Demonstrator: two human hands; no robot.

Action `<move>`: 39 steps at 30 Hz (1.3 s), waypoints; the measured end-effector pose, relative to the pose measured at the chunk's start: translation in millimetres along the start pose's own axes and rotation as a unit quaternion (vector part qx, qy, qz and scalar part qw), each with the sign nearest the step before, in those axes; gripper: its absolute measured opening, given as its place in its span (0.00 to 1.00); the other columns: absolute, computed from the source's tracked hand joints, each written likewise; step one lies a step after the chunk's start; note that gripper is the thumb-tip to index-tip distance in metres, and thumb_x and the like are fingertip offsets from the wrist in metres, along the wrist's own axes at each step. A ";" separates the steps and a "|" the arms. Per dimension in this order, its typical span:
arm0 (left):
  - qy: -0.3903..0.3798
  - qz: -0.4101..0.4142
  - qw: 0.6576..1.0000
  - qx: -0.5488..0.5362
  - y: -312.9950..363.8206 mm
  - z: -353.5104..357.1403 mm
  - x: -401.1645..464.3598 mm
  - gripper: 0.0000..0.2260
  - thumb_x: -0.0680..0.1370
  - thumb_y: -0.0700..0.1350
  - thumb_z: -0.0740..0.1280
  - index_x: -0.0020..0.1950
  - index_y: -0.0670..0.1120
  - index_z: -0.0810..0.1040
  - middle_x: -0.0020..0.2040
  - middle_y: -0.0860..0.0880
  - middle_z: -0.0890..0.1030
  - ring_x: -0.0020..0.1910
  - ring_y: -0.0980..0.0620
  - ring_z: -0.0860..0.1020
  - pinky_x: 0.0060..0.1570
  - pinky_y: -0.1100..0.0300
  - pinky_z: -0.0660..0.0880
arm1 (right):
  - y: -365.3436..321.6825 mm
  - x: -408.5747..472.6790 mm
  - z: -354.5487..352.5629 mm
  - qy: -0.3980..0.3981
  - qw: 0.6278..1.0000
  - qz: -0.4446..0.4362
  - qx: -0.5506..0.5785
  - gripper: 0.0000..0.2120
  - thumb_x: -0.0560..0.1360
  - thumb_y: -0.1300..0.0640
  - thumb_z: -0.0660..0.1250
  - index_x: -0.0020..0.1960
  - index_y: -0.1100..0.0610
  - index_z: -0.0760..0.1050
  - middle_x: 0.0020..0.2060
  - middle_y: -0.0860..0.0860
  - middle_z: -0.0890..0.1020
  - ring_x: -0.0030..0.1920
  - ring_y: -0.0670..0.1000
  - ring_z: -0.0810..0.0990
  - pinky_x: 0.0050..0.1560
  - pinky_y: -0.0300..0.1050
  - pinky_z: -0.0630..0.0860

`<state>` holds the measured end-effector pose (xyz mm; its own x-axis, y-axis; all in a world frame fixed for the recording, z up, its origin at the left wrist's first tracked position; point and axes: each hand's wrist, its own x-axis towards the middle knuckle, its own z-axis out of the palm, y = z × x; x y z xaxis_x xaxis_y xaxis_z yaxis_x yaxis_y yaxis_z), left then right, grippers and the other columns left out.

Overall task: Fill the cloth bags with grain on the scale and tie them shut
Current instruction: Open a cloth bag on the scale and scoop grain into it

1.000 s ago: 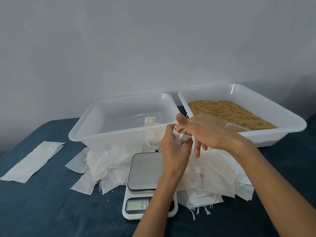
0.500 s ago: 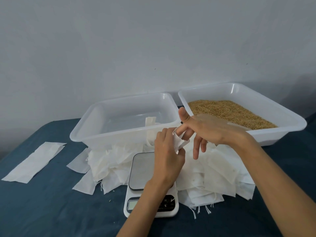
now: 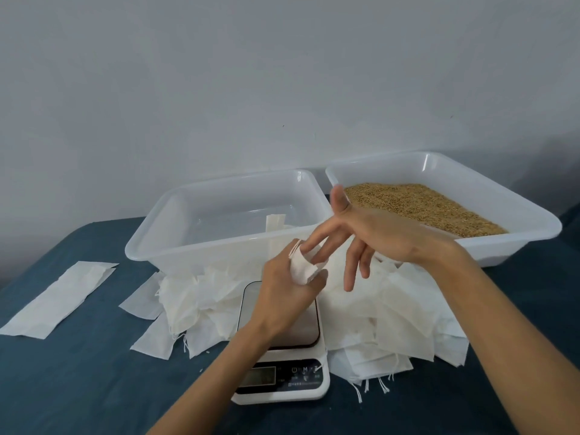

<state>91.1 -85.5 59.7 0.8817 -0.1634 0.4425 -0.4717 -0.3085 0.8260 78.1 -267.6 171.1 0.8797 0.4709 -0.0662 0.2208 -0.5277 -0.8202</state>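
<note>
One cloth bag was held over the scale, near the middle of the blue-covered table. It was judged light, limp and thin, likely to collapse unless the mouth was kept spread; the hem at the opening was judged the place to grip. The left hand was clamped round the bag, thumb and fingers curled on it. The right hand was spread, fingers straight, two fingertips apparently pushed into the bag's mouth. Grain was seen in the right tub, at the table's far edge, well apart from the bag. Spare bags were heaped around the scale.
</note>
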 end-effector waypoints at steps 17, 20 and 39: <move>-0.024 -0.054 0.981 -0.187 -27.4 -42.4 -7.8 0.12 0.72 0.40 0.79 0.48 0.41 0.78 0.43 0.47 0.82 0.41 0.52 0.80 0.38 0.61 0.78 | 148.8 31.6 -114.4 0.140 0.880 0.296 -0.344 0.22 0.71 0.51 0.79 0.62 0.56 0.79 0.59 0.52 0.81 0.58 0.54 0.79 0.62 0.53 0.76; -0.015 -0.062 0.980 -0.190 -28.8 -43.1 -4.0 0.11 0.71 0.41 0.79 0.47 0.44 0.78 0.43 0.46 0.82 0.41 0.51 0.80 0.38 0.61 0.78 | 154.3 38.3 -116.6 0.136 0.875 0.273 -0.375 0.15 0.71 0.53 0.79 0.55 0.55 0.81 0.53 0.51 0.82 0.52 0.53 0.80 0.58 0.53 0.78; -0.008 -0.083 0.977 -0.196 -27.4 -48.8 -2.6 0.12 0.73 0.32 0.77 0.51 0.38 0.76 0.43 0.45 0.82 0.41 0.50 0.79 0.39 0.64 0.78 | 183.8 31.1 -134.7 0.208 0.923 0.180 -0.269 0.13 0.69 0.59 0.79 0.53 0.55 0.83 0.51 0.50 0.83 0.55 0.53 0.79 0.61 0.51 0.75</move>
<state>101.7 -30.9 53.0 0.9445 -0.1579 0.2881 -0.2837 0.0505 0.9576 202.8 -445.1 94.8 0.9977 -0.0566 0.0369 -0.0384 -0.9248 -0.3786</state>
